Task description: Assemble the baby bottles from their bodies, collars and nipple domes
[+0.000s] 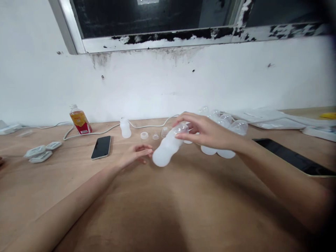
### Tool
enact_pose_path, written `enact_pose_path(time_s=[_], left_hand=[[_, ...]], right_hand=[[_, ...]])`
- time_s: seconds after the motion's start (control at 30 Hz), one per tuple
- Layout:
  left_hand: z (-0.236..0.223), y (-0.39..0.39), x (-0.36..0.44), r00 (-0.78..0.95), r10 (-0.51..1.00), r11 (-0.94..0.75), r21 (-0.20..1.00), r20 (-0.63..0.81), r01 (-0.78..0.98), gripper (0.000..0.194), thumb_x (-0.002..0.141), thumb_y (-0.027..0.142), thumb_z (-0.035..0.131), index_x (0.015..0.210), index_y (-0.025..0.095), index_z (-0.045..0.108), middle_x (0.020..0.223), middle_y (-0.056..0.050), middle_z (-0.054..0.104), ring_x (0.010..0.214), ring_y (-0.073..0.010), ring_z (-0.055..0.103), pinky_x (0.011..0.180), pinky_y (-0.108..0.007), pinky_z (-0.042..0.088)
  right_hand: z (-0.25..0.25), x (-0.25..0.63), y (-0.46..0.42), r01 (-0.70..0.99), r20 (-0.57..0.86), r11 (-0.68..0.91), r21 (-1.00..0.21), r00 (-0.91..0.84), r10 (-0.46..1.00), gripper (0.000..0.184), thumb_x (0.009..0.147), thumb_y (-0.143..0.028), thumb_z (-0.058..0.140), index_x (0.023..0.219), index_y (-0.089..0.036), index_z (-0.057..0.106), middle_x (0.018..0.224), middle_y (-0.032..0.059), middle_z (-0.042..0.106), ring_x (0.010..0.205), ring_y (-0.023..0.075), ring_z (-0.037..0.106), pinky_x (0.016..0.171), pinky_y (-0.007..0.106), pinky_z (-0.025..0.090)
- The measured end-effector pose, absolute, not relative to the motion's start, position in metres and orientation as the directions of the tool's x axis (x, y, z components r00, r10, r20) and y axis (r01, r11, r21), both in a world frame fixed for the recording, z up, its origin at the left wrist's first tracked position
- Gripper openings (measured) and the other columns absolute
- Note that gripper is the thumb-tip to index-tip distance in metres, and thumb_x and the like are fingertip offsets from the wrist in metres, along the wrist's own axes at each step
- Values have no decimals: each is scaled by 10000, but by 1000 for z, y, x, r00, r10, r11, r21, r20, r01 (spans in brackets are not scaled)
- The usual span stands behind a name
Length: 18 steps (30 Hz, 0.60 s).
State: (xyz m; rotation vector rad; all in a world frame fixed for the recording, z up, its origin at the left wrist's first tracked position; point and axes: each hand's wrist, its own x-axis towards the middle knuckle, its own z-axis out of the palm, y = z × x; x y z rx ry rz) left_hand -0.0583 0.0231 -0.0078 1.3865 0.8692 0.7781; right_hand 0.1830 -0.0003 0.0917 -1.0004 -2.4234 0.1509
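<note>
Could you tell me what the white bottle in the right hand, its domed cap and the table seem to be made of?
White bottle: probably matte, translucent plastic, as its walls look milky, without glare; silicone is possible.
Domed cap: likely clear, glossy plastic, since it is transparent and catches highlights.
Table: probably wood or plywood, dull, judging by its brown tone and faint streaks.

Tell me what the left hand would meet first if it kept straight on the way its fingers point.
Most likely the frosted white, wavy-sided bottle in the right hand; it appears right in front of the left hand. Whether they already touch is unclear.
</note>
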Motion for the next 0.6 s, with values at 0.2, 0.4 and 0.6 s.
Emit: enact_pose_path(time_s=[0.2, 0.4, 0.6], left_hand=[[-26, 31, -61, 369, 927, 62, 997, -71, 38, 280, 677, 312, 621, 897, 150, 561, 867, -36, 544, 732, -99, 539, 568, -177, 419], [-25, 30, -60, 376, 923, 36, 992, -78, 119, 267, 666, 285, 629, 889, 152, 569, 840, -31, 559, 723, -91, 532, 555, -163, 393], [-24, 29, -59, 373, 923, 37, 988, -90, 148, 261, 664, 281, 625, 880, 148, 563, 808, -22, 559, 706, -82, 524, 554, -161, 389]], right_hand=[[89, 211, 25, 908, 304, 413, 71, -414, 858, 316, 762, -416, 433, 923, -164, 535, 894, 76, 559, 773, 199, 529, 622, 298, 393], [81, 215, 36, 951, 338, 145, 273, -236, 911, 341, 773, -396, 421, 987, -147, 516, 946, 99, 561, 756, 240, 545, 556, 312, 368], [82, 221, 41, 950, 319, 54, 307, -156, 935, 344, 772, -357, 434, 1014, -139, 543, 1000, 110, 559, 779, 240, 551, 530, 293, 346]])
